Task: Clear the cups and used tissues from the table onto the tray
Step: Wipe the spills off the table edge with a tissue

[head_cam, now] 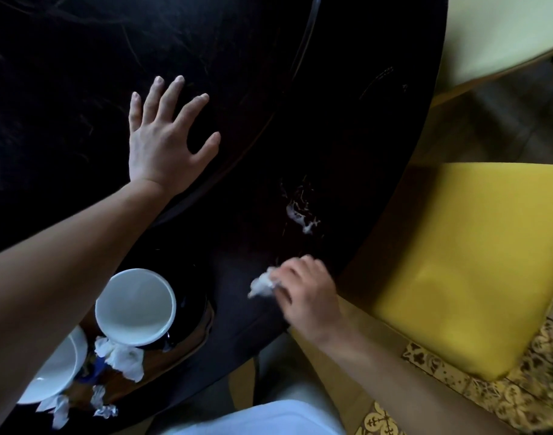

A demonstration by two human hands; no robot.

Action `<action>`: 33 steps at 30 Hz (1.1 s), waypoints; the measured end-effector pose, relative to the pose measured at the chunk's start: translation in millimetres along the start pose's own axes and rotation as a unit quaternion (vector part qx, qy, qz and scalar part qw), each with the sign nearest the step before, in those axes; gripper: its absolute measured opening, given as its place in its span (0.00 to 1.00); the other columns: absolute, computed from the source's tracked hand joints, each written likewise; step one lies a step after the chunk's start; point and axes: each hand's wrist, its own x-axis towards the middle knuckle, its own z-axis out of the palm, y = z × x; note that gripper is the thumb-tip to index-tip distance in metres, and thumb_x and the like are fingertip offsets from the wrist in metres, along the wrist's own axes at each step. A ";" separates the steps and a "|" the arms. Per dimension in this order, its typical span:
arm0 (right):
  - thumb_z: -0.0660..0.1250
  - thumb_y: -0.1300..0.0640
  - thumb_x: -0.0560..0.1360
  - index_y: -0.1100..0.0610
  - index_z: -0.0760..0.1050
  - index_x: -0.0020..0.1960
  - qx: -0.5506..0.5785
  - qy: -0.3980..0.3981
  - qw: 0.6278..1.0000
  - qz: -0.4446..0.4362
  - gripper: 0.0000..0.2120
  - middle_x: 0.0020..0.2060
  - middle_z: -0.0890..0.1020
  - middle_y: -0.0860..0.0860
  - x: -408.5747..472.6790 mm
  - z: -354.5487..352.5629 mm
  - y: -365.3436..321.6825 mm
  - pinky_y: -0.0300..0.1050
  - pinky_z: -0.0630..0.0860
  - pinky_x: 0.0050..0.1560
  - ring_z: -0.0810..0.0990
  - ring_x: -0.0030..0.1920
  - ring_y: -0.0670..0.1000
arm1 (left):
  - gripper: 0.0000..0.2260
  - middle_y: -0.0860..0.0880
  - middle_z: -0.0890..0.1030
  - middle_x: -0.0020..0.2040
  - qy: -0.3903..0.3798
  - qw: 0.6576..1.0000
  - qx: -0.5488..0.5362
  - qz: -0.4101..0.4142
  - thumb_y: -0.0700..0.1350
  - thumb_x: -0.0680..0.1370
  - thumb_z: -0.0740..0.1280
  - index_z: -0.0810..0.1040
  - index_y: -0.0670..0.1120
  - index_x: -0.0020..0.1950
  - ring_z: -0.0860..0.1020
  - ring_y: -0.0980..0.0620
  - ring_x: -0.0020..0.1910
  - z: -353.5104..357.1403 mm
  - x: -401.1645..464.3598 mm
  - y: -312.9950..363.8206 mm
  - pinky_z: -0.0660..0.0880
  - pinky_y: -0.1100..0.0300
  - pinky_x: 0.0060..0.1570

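Observation:
My left hand (162, 139) lies flat with fingers spread on the dark turntable in the middle of the black table (347, 152). My right hand (303, 290) pinches a crumpled white tissue (261, 282) near the table's front edge. A wooden tray (187, 343) sits at the lower left. On it stands a dark cup with a white inside (135, 306), a second white cup (53, 375) partly hidden under my left forearm, and crumpled tissues (121, 359). More tissue bits (104, 409) lie by the tray's near end.
A whitish smear (301, 215) marks the tabletop above my right hand. A yellow cushioned chair (476, 265) stands close to the table's right edge over patterned floor tiles (457, 394). A pale yellow surface (501, 32) fills the upper right.

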 end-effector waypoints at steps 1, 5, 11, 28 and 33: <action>0.72 0.57 0.73 0.54 0.79 0.53 -0.024 0.018 0.999 0.010 0.09 0.45 0.80 0.51 12.3 -3.7 10.9 0.52 0.73 0.45 0.76 0.45 0.55 | 0.27 0.49 0.58 0.83 0.001 1.000 0.001 -0.001 0.64 0.81 0.60 0.66 0.57 0.79 0.50 0.45 0.83 0.2 0.0 -0.4 0.44 0.40 0.80; 0.72 0.58 0.71 0.56 0.79 0.49 -0.088 0.107 0.988 0.074 0.08 0.44 0.80 0.54 64.4 -39.0 58.2 0.54 0.75 0.44 0.78 0.44 0.59 | 0.27 0.48 0.59 0.83 0.004 1.000 -0.001 0.003 0.64 0.81 0.60 0.66 0.56 0.78 0.51 0.45 0.83 1.1 -0.7 -0.3 0.45 0.40 0.80; 0.68 0.60 0.72 0.56 0.80 0.60 -0.034 0.190 0.972 0.131 0.17 0.49 0.81 0.54 126.9 -80.0 92.3 0.49 0.77 0.50 0.80 0.49 0.55 | 0.27 0.48 0.59 0.83 0.004 1.000 -0.001 0.003 0.64 0.80 0.60 0.66 0.56 0.78 0.51 0.45 0.83 -0.1 0.7 0.0 0.45 0.40 0.80; 0.71 0.58 0.71 0.58 0.83 0.50 -0.029 0.230 0.952 0.200 0.08 0.46 0.83 0.56 91.6 -77.1 117.8 0.47 0.72 0.49 0.79 0.47 0.60 | 0.27 0.48 0.59 0.83 0.008 1.000 -0.001 0.005 0.63 0.80 0.61 0.67 0.56 0.78 0.51 0.45 0.83 0.3 -1.1 -0.7 0.44 0.40 0.80; 0.69 0.55 0.71 0.56 0.82 0.52 0.013 0.226 0.947 0.228 0.11 0.47 0.82 0.56 153.7 -88.1 144.3 0.42 0.70 0.46 0.80 0.48 0.57 | 0.27 0.48 0.59 0.83 0.008 1.000 0.001 0.004 0.63 0.80 0.61 0.66 0.56 0.78 0.51 0.45 0.83 0.1 -0.6 -0.2 0.44 0.41 0.80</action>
